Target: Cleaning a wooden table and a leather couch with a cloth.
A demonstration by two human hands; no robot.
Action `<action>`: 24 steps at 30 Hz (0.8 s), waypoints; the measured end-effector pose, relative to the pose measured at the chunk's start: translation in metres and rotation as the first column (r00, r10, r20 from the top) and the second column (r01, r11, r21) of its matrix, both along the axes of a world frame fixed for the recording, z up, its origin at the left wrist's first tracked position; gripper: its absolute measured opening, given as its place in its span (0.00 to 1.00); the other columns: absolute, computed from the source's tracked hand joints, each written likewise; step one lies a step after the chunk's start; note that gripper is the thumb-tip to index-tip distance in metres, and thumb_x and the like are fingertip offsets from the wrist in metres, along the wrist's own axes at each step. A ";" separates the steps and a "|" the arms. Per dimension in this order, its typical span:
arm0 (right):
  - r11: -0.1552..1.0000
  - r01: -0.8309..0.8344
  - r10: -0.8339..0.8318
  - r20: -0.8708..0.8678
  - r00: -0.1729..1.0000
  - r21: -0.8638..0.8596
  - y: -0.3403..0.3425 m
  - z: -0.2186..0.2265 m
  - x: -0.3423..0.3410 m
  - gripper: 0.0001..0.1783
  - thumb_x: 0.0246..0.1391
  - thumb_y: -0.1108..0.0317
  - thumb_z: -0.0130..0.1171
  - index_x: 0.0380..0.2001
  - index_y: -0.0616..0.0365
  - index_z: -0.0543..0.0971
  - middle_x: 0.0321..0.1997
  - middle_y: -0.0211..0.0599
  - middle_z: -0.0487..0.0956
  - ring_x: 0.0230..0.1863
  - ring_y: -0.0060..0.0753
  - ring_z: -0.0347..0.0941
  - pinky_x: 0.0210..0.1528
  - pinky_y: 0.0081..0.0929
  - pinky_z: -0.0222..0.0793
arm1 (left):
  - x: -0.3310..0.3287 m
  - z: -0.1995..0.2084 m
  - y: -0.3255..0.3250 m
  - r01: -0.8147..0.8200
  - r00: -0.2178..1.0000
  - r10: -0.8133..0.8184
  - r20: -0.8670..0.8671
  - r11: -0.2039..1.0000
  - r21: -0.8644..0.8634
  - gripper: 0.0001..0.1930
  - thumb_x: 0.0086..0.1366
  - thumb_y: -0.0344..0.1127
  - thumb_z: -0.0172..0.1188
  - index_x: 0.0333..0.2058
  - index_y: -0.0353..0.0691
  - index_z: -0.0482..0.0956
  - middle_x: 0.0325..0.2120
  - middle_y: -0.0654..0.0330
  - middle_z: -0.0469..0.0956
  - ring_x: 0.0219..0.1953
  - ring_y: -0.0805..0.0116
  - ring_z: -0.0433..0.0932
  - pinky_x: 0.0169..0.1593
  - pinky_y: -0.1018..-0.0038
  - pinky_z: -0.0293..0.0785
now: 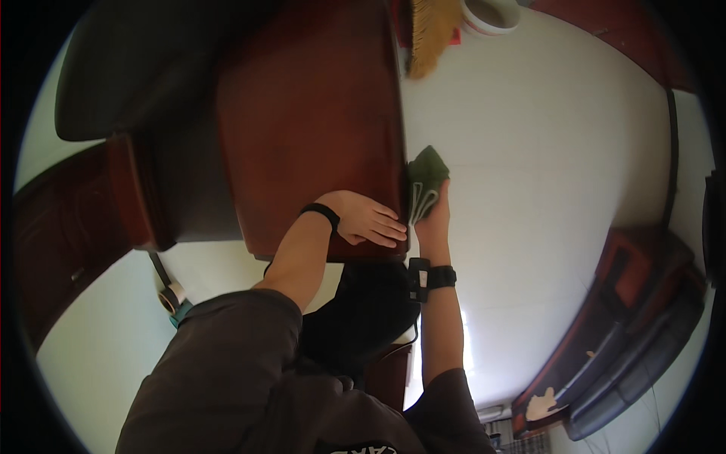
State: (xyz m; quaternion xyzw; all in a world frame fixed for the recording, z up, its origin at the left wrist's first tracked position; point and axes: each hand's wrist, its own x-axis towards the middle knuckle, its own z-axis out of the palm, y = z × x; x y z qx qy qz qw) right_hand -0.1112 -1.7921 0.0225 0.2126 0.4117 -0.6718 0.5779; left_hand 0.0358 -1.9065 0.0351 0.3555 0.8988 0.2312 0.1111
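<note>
My left hand [369, 221] lies palm down near the right front corner of the glossy reddish-brown wooden table [314, 113]. Its fingers stretch toward the table's right edge and hold nothing. Just past that edge, my right hand [434, 221] grips a dark green cloth [429, 165] with a pale grey loop hanging from it. The cloth is up against the side of the table. Part of my right hand's fingers is hidden behind the cloth.
A dark padded seat [140, 68] with a wooden armrest [125, 193] stands on the left. At the top are a tan feathery thing [432, 38] and a white round container [490, 15]. A dark sofa [612, 356] with worn patches lies to the right. Rolls of tape [172, 296] sit at lower left.
</note>
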 end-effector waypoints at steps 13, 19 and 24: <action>0.929 0.145 -0.003 0.385 0.923 -0.341 0.066 0.150 -0.077 0.27 0.62 0.52 0.35 0.58 0.56 0.58 0.61 0.39 0.62 0.60 0.36 0.60 0.60 0.34 0.58 | 0.006 0.007 -0.004 0.073 0.996 -0.068 0.051 0.994 -0.082 0.34 0.59 0.49 0.51 0.60 0.42 0.54 0.63 0.57 0.49 0.65 0.63 0.46 0.66 0.66 0.41; 0.903 0.119 0.020 0.317 0.948 -0.412 0.054 0.223 -0.132 0.26 0.61 0.54 0.40 0.58 0.55 0.58 0.60 0.39 0.64 0.60 0.34 0.61 0.59 0.33 0.59 | 0.006 0.019 0.020 -0.057 0.996 0.077 0.051 0.946 -0.320 0.21 0.60 0.45 0.51 0.51 0.45 0.66 0.55 0.62 0.62 0.59 0.68 0.58 0.58 0.69 0.56; 0.934 -0.340 0.181 -0.678 0.713 -0.107 0.022 0.219 -0.158 0.28 0.47 0.66 0.61 0.51 0.58 0.65 0.51 0.37 0.72 0.51 0.30 0.69 0.52 0.28 0.67 | -0.093 0.099 0.006 -0.803 0.582 0.734 0.351 0.587 0.104 0.07 0.59 0.30 0.50 0.36 0.40 0.73 0.32 0.57 0.73 0.35 0.60 0.73 0.37 0.68 0.68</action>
